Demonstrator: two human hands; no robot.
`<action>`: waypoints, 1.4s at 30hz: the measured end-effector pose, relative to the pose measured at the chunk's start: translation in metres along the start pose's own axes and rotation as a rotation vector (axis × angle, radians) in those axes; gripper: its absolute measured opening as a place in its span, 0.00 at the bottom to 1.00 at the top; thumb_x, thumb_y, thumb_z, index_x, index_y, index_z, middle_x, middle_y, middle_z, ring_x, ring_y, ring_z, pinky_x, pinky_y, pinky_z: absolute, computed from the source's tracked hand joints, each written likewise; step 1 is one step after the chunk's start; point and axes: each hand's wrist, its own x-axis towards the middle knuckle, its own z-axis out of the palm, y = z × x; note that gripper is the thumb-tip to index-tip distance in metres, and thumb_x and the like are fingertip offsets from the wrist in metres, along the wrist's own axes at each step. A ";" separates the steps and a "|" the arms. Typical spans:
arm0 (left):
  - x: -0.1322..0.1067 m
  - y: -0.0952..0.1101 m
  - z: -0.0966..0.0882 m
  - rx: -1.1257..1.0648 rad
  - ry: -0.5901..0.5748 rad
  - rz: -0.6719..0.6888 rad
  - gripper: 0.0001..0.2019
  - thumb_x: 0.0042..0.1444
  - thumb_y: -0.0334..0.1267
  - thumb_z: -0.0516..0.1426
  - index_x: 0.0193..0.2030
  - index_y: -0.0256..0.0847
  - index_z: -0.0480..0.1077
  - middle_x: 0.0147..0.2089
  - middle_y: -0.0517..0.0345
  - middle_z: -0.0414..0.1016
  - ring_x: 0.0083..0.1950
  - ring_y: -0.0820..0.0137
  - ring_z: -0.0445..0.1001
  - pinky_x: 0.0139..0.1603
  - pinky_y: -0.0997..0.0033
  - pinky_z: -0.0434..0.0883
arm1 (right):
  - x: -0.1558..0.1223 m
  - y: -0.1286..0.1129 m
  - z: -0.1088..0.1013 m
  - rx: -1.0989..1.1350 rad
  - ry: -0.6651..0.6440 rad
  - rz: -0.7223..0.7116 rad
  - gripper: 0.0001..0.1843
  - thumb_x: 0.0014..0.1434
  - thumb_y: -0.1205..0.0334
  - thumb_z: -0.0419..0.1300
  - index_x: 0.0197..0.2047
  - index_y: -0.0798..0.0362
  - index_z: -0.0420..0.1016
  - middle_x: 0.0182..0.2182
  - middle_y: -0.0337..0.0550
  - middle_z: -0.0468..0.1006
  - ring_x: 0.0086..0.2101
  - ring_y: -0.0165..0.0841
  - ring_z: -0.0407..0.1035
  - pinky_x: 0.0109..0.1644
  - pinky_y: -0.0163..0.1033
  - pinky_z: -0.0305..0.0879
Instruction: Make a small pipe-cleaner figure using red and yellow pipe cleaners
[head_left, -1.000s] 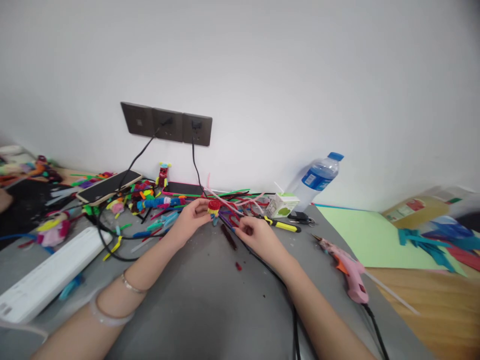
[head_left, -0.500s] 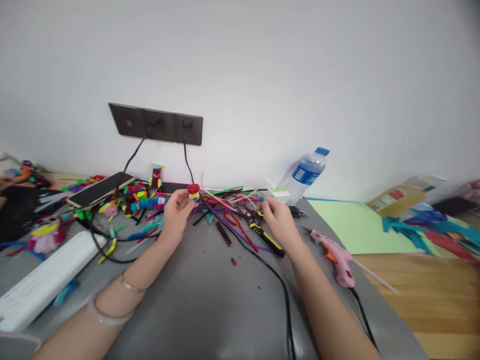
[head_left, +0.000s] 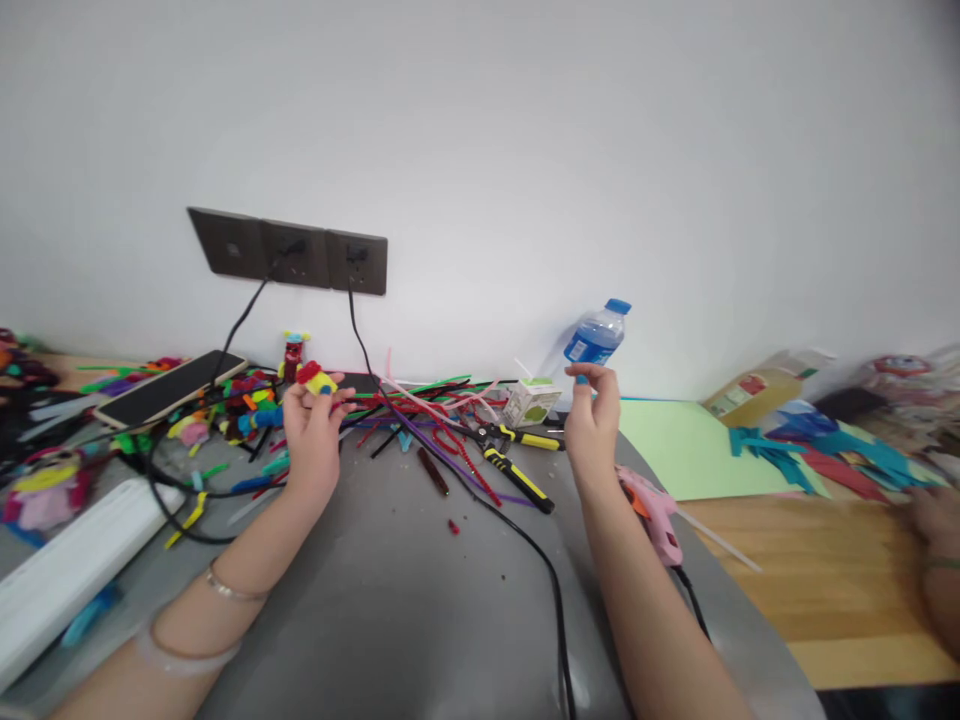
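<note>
Raised over the cluttered back of the grey table, my left hand (head_left: 313, 445) pinches a small fuzzy red-and-yellow pipe cleaner piece (head_left: 316, 380). My right hand (head_left: 592, 425) is held up in front of the water bottle (head_left: 596, 335), thumb and forefinger curled together; whatever is between them is too small to make out. Beneath and between the hands lie loose pipe cleaners (head_left: 469, 455) in red, purple, pink and green. Pliers with yellow-and-black handles (head_left: 525, 483) rest among them. Beside my right forearm is a pink glue gun (head_left: 660, 520), partly covered by the arm.
A white power strip (head_left: 82, 570), a phone (head_left: 172, 388) and finished fuzzy figures (head_left: 45, 490) crowd the left. Black cable (head_left: 551, 570) crosses the table (head_left: 397, 620). A small white-green box (head_left: 532, 400) stands by the bottle. Another person's hand (head_left: 937, 515) shows at far right, near green paper (head_left: 667, 450).
My hands have moved apart: the left one went left with the red-and-yellow piece, now tilted, and the right one went right and up to the bottle. The view has shifted right.
</note>
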 end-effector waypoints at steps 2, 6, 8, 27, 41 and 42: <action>0.003 0.001 -0.002 -0.008 -0.003 0.007 0.13 0.52 0.36 0.60 0.36 0.45 0.57 0.43 0.60 0.77 0.38 0.73 0.78 0.35 0.75 0.72 | 0.000 0.000 -0.001 0.013 0.082 0.010 0.16 0.65 0.56 0.46 0.47 0.52 0.70 0.48 0.52 0.73 0.52 0.43 0.66 0.57 0.50 0.57; -0.001 -0.005 -0.002 0.088 -0.086 -0.010 0.11 0.53 0.38 0.61 0.39 0.44 0.62 0.45 0.56 0.78 0.40 0.72 0.79 0.36 0.75 0.72 | -0.003 -0.008 0.002 0.032 0.133 -0.006 0.25 0.70 0.48 0.38 0.41 0.51 0.72 0.48 0.52 0.73 0.56 0.45 0.63 0.61 0.53 0.53; -0.005 -0.010 -0.002 0.179 -0.190 -0.004 0.13 0.53 0.41 0.61 0.42 0.43 0.64 0.45 0.54 0.79 0.40 0.70 0.79 0.36 0.74 0.72 | -0.007 -0.013 0.005 0.069 0.069 -0.016 0.26 0.70 0.48 0.37 0.42 0.51 0.72 0.42 0.51 0.75 0.54 0.44 0.64 0.61 0.54 0.53; -0.004 -0.024 -0.007 0.459 -0.598 -0.012 0.16 0.52 0.40 0.61 0.47 0.40 0.69 0.50 0.48 0.78 0.52 0.61 0.77 0.52 0.60 0.73 | -0.055 -0.027 0.047 -0.092 -0.850 -0.142 0.08 0.55 0.71 0.58 0.37 0.49 0.72 0.27 0.37 0.74 0.33 0.36 0.66 0.43 0.41 0.56; -0.004 -0.023 -0.006 0.431 -0.516 -0.009 0.18 0.54 0.46 0.61 0.48 0.39 0.70 0.52 0.45 0.78 0.55 0.59 0.75 0.54 0.61 0.72 | -0.031 -0.031 0.038 0.573 -0.309 0.453 0.12 0.56 0.53 0.59 0.41 0.49 0.71 0.21 0.31 0.56 0.22 0.29 0.52 0.27 0.37 0.49; -0.004 -0.023 -0.006 0.424 -0.515 -0.016 0.18 0.54 0.47 0.61 0.48 0.39 0.70 0.52 0.45 0.77 0.56 0.59 0.75 0.54 0.61 0.72 | -0.031 -0.031 0.039 0.617 -0.316 0.480 0.13 0.56 0.51 0.59 0.41 0.49 0.70 0.20 0.30 0.56 0.21 0.28 0.50 0.26 0.36 0.48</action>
